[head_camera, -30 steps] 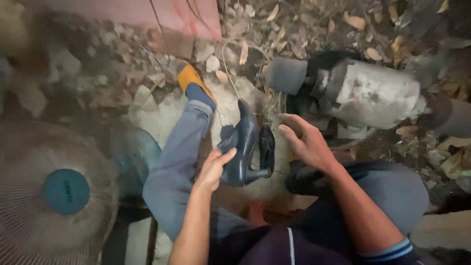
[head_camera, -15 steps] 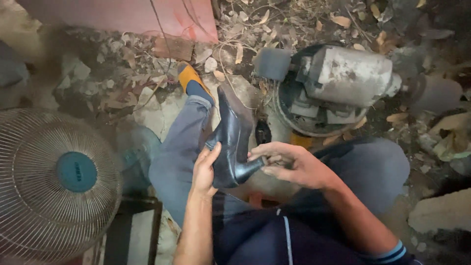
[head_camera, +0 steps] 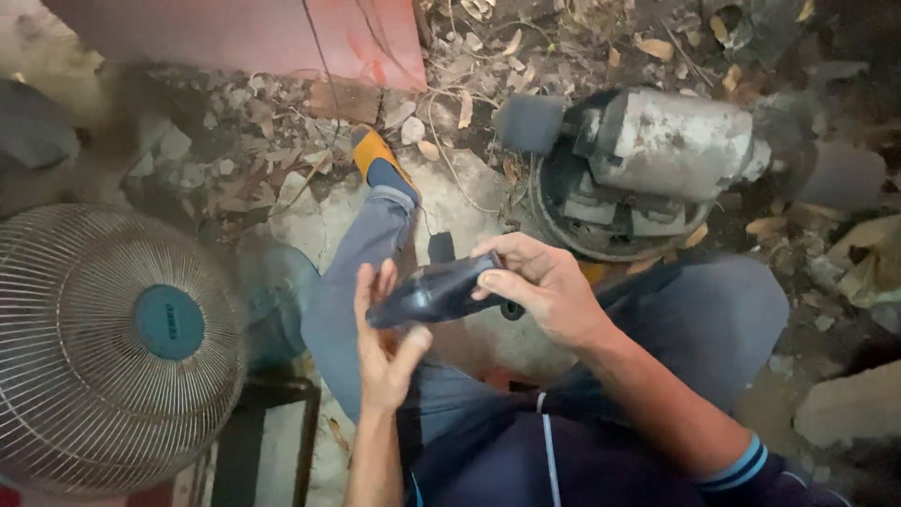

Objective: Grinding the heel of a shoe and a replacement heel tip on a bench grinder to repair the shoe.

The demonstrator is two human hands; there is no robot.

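The black shoe [head_camera: 436, 291] lies on its side between the two hands, above the person's lap. The right hand [head_camera: 540, 286] is closed around its heel end, with the fingers curled over the top. The left hand [head_camera: 385, 343] is open and flat, with the palm touching the toe end but not gripping it. The step in hand seems to be turning or checking the shoe; a next move would need the left hand to close for firm support. Beyond the right hand stands a grey motor [head_camera: 657, 155]; far left of the left hand, a fan [head_camera: 103, 347].
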